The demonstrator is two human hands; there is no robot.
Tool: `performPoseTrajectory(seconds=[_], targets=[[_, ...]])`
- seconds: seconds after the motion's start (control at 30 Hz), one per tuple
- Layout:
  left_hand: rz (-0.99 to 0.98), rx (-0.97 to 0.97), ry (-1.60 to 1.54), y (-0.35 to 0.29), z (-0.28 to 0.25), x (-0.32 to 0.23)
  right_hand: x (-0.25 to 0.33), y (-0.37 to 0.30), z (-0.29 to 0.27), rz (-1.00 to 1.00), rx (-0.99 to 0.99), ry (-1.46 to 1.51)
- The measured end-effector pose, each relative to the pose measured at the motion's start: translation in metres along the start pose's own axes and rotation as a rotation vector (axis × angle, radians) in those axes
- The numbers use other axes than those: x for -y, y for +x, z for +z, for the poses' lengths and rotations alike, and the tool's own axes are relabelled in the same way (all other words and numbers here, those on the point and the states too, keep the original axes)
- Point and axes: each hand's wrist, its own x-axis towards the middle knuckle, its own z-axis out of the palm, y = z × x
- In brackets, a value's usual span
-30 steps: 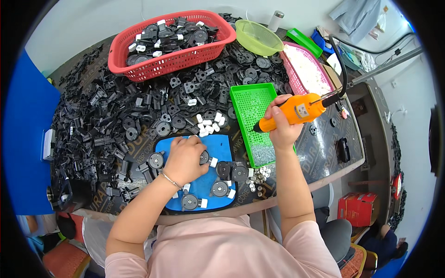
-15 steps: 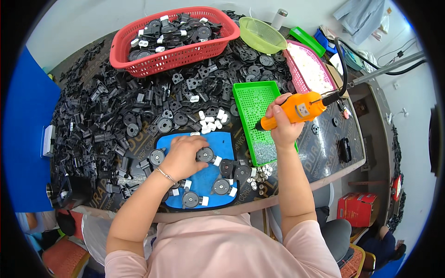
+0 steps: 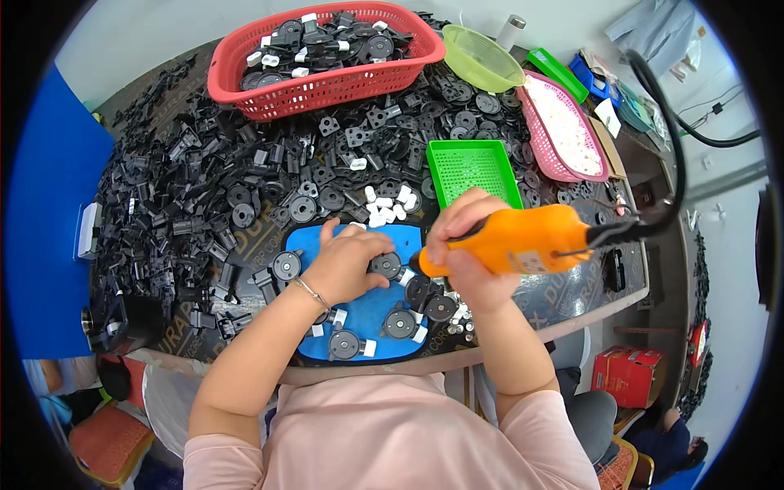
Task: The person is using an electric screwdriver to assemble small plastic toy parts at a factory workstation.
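My right hand (image 3: 483,282) is closed round an orange electric screwdriver (image 3: 535,237), held tilted with its dark tip pointing left. That tip is close beside a black round-disc part (image 3: 385,265) with a white end piece; whether it touches cannot be told. My left hand (image 3: 345,265) grips this part between thumb and fingers on the blue mat (image 3: 363,314). Around it lie similar assembled parts: one disc (image 3: 287,265) at the upper left, another (image 3: 344,345) at the near edge, one (image 3: 400,323) at the near right. A black two-disc part (image 3: 441,307) sits just below the screwdriver.
Loose black parts (image 3: 192,196) cover the table's left and back. Behind them stands a red basket (image 3: 327,84) of assemblies. White pieces (image 3: 384,214) lie beyond the mat. A green tray (image 3: 472,144), a yellow-green basket (image 3: 482,61) and a pink basket (image 3: 563,169) stand at the right.
The screwdriver in my right hand has moved from over the green tray, left and nearer, to the part in my left hand. The whole view has shifted slightly.
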Motion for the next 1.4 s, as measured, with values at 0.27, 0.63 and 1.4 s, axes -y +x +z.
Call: performPoseTrajectory(seconds=[0.27,0.63,1.4], targets=[[-0.026,-0.012,0.005,-0.001,0.001,0.0,-0.01,0.001,0.026,0.072,0.015,0.032],[0.008,-0.082,-0.001,-0.001,0.007,0.005,-0.024,0.003,0.036,0.05,0.093,0.06],[0.001,-0.003,-0.023,0.001,-0.001,0.004,-0.017,-0.001,-0.066,0.117,-0.377,-0.093]])
